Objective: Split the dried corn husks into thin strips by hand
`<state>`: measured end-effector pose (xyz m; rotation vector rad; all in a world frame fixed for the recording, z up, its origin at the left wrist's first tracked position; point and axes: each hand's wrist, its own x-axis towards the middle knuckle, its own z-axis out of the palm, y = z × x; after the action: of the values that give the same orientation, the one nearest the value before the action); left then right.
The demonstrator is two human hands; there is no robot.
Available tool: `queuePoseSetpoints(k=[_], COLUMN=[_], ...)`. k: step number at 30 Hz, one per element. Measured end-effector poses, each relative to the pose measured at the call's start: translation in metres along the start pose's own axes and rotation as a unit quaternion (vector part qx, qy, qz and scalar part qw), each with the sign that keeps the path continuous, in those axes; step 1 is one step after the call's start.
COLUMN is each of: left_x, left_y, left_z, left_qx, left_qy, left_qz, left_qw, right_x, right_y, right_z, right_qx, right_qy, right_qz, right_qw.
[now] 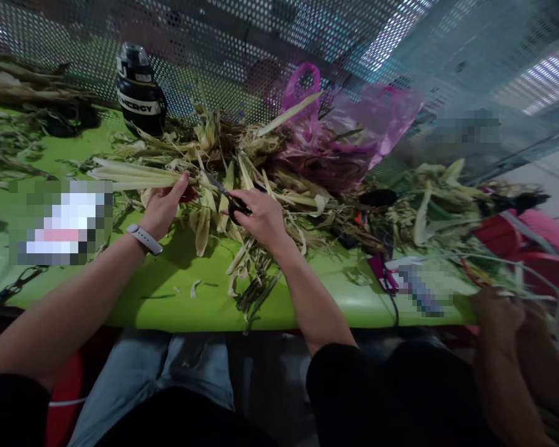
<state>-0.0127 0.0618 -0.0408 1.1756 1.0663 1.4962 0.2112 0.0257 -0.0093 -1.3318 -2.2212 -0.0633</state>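
While the left hand (164,203) is closed round pale husks (137,174) left of the frame's centre and the right hand (264,217) is wrapped round scissors (220,188) beside them, trimming seems in hand over the bench (190,301), calling next for a well-aimed cut.

Green table (172,310), dry husks (203,228), black bottle (142,99)

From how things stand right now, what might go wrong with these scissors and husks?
1. The blades of the black scissors in the right hand angle toward the left hand's side, so a slip might nick a finger.
2. The pale husk strips stick out well past the left hand's grip, so some could slide loose.
3. Dry stems reach the table's front edge and might get brushed off.
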Motion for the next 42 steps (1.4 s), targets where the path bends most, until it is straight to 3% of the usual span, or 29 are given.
queuePoseSetpoints(k=[3, 5, 8, 12, 16, 19, 22, 24, 26, 28, 29, 33, 36, 38, 40, 42], left_x=[0.0, -0.001, -0.005, -0.007, -0.001, 0.003, -0.001, -0.008, -0.015, -0.019, -0.02, -0.021, -0.023, -0.025, -0.025, -0.024], left_y=[0.002, 0.006, 0.012, 0.011, 0.003, 0.002, 0.01, 0.017, 0.022, 0.025, 0.026, 0.025, 0.027, 0.029, 0.031, 0.031], left_z=[-0.001, -0.001, -0.002, -0.002, -0.006, -0.011, -0.012, -0.01, -0.005, -0.001, 0.0, 0.0, 0.0, 0.001, 0.003, 0.004], left_qx=[0.023, 0.048, 0.067, 0.079, 0.145, 0.25, 0.366, 0.398, 0.402, 0.375, 0.358, 0.325, 0.311, 0.294, 0.262, 0.213], left_qy=[0.038, 0.042, 0.007, -0.038, -0.058, -0.079, -0.127, -0.124, -0.14, -0.147, -0.147, -0.146, -0.154, -0.129, -0.077, -0.075], left_qz=[0.017, 0.046, 0.058, 0.083, 0.148, 0.221, 0.317, 0.358, 0.389, 0.383, 0.373, 0.36, 0.384, 0.388, 0.36, 0.277], left_qw=[0.999, 0.997, 0.996, 0.993, 0.977, 0.939, 0.866, 0.835, 0.817, 0.831, 0.843, 0.862, 0.856, 0.864, 0.892, 0.934], right_x=[0.001, 0.002, 0.003, 0.004, 0.004, 0.005, 0.006, 0.005, 0.004, 0.002, 0.001, 0.001, 0.001, 0.0, 0.0, 0.001], right_y=[0.003, 0.007, 0.015, 0.022, 0.026, 0.024, 0.009, -0.007, -0.025, -0.037, -0.041, -0.042, -0.038, -0.037, -0.037, -0.036], right_z=[-0.001, 0.002, 0.007, 0.009, 0.006, 0.002, -0.004, -0.007, -0.009, -0.007, -0.005, 0.004, 0.004, 0.002, 0.001, 0.0], right_qx=[0.036, 0.025, -0.017, -0.06, -0.002, 0.091, 0.208, 0.345, 0.43, 0.451, 0.446, 0.418, 0.449, 0.46, 0.453, 0.451], right_qy=[0.037, 0.02, -0.021, -0.029, -0.102, -0.09, -0.022, -0.066, -0.167, -0.212, -0.207, -0.118, -0.173, -0.203, -0.185, -0.161], right_qz=[0.039, 0.092, 0.168, 0.212, 0.225, 0.212, 0.232, 0.226, 0.202, 0.192, 0.189, 0.191, 0.186, 0.183, 0.187, 0.189], right_qw=[0.998, 0.995, 0.985, 0.975, 0.969, 0.969, 0.95, 0.908, 0.864, 0.845, 0.85, 0.88, 0.857, 0.845, 0.852, 0.857])
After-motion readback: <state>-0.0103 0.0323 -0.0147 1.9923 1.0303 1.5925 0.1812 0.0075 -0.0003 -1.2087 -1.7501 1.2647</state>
